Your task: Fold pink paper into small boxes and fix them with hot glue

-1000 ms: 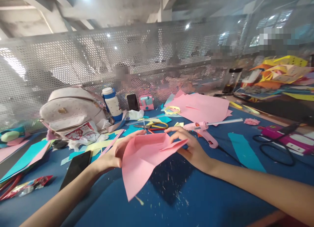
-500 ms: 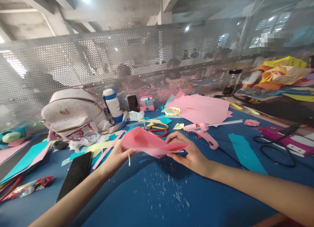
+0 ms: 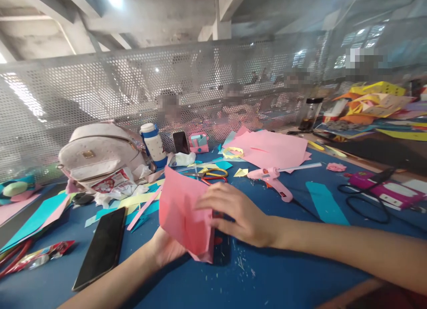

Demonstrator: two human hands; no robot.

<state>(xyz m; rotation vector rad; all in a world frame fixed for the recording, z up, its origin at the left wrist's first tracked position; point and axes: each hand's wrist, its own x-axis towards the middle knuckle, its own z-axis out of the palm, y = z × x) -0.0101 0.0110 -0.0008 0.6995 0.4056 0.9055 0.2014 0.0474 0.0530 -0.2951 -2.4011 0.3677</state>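
A folded pink paper sheet point(image 3: 180, 213) stands almost upright over the blue table point(image 3: 276, 273) in front of me. My left hand point(image 3: 165, 251) grips its lower edge from behind, mostly hidden by the sheet. My right hand point(image 3: 235, 213) presses flat against the sheet's right side, fingers stretched leftward across the fold. Small paper scraps lie scattered on the table under both hands.
A black phone point(image 3: 102, 246) lies to the left. Behind are scissors point(image 3: 213, 174), a pink glue gun point(image 3: 273, 181), a stack of pink paper point(image 3: 270, 148), a white backpack point(image 3: 96, 151), a bottle point(image 3: 152, 142), a second phone point(image 3: 181, 142). Perforated metal screen point(image 3: 133, 91) at the back; black cable point(image 3: 367, 202) on the right.
The pink sheet went from being held open and flat to being folded and turned upright. My right hand shifted from its right corner onto its face; both hands came closer to me.
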